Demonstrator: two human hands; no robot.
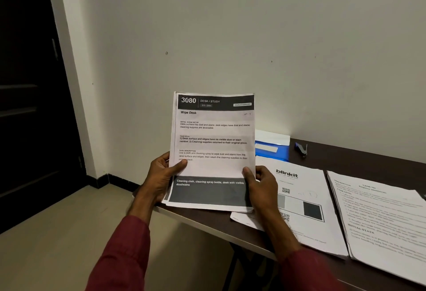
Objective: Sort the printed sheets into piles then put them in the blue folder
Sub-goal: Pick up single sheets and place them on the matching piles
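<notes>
A stack of printed sheets [213,134], its top page headed "3080 Desk / Study, Wipe Desk", is held upright over the desk's left end. My left hand [161,175] grips its lower left edge, thumb on the front. My right hand [262,182] grips the lower right edge, thumb on the page. On the desk lie a pile topped by a "blinkit" sheet [304,203] and a second pile of text pages [382,217] to its right. The blue folder [273,150] lies behind the held stack by the wall, partly hidden.
The dark brown desk [359,159] runs along a plain wall. A small blue stapler [300,149] sits near the wall right of the folder. A dark door is at the far left, with pale floor below the desk's left end.
</notes>
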